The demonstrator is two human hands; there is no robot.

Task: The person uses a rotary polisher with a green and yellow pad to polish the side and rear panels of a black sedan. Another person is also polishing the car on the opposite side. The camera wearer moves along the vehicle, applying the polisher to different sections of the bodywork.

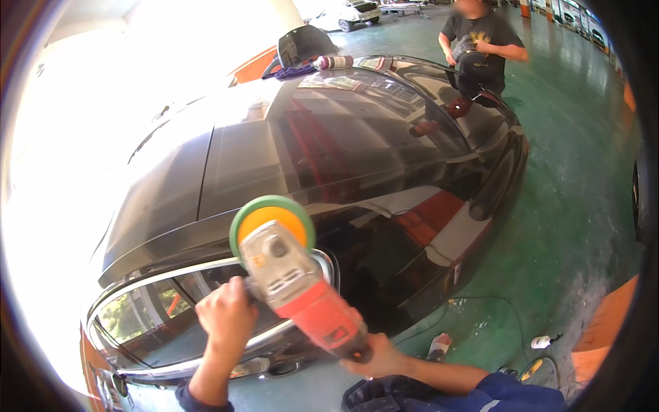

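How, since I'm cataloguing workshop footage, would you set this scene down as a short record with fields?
Vehicle: glossy dark car
Tool: red-and-grey polisher
Held by: left hand near its head, right hand at its rear end
Working end: green-and-orange pad; contact with car unclear
On car's far side: purplish bottle, dark purple cloth
Others: person in dark T-shirt, upper right
Floor: green

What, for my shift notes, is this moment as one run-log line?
left hand: gripping polisher near front | right hand: gripping polisher rear | pad: over car, contact unclear | bottle: on car
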